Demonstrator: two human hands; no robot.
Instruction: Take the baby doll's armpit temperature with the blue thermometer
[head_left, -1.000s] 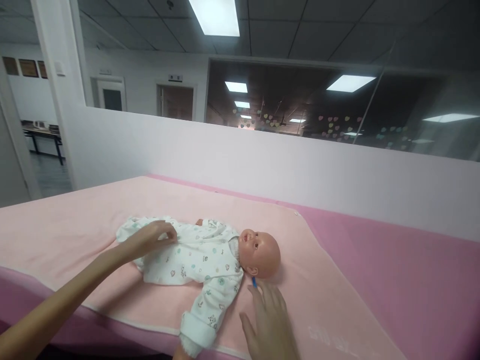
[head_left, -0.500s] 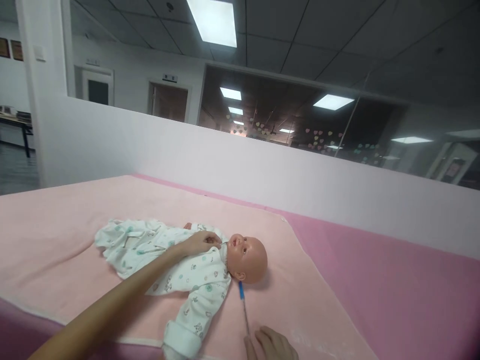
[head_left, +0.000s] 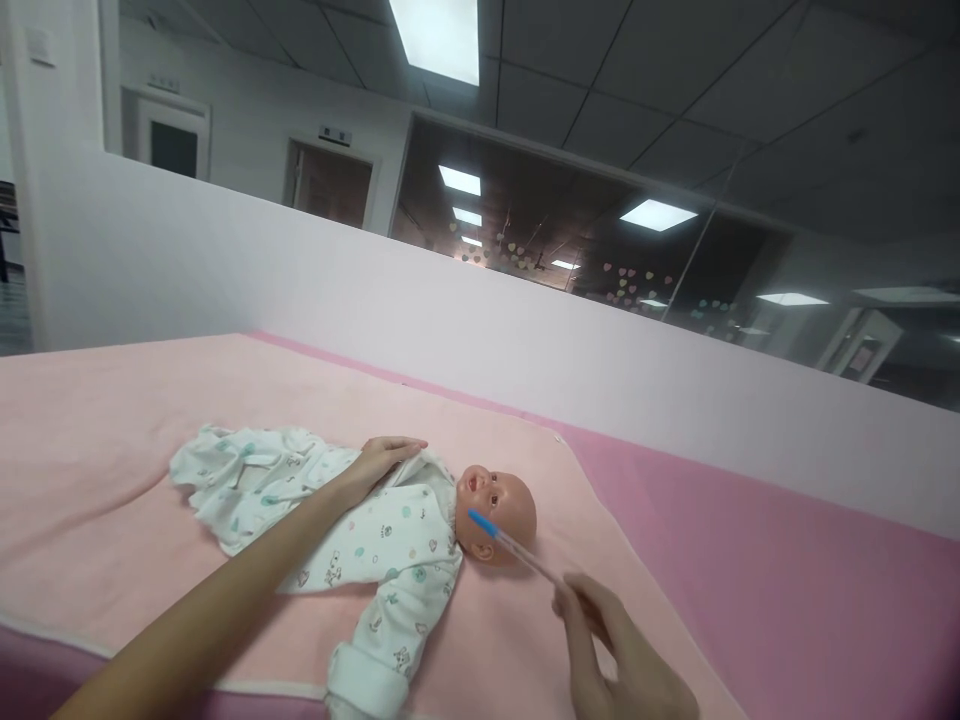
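A baby doll (head_left: pixel 506 510) lies on its back on a pink blanket (head_left: pixel 585 640), its head toward the right. It wears a white printed outfit (head_left: pixel 397 530). My left hand (head_left: pixel 382 462) rests on the outfit's chest near the collar, fingers stretched out and flat. At the lower right, my right hand (head_left: pixel 615 645) pinches the clear end of a thin stick (head_left: pixel 525 557) between thumb and fingers. The stick's blue tip points up and left, in front of the doll's cheek; whether it touches the cheek cannot be told.
Behind the blanket runs a low white wall (head_left: pixel 315 290) with a window (head_left: pixel 570 220) above it. A darker pink surface (head_left: pixel 750 530) shows at the right, beyond the blanket's edge.
My right hand has lifted the stick from beside the doll's head and moved up and right. My left hand has shifted slightly left from the collar and its fingers have straightened.
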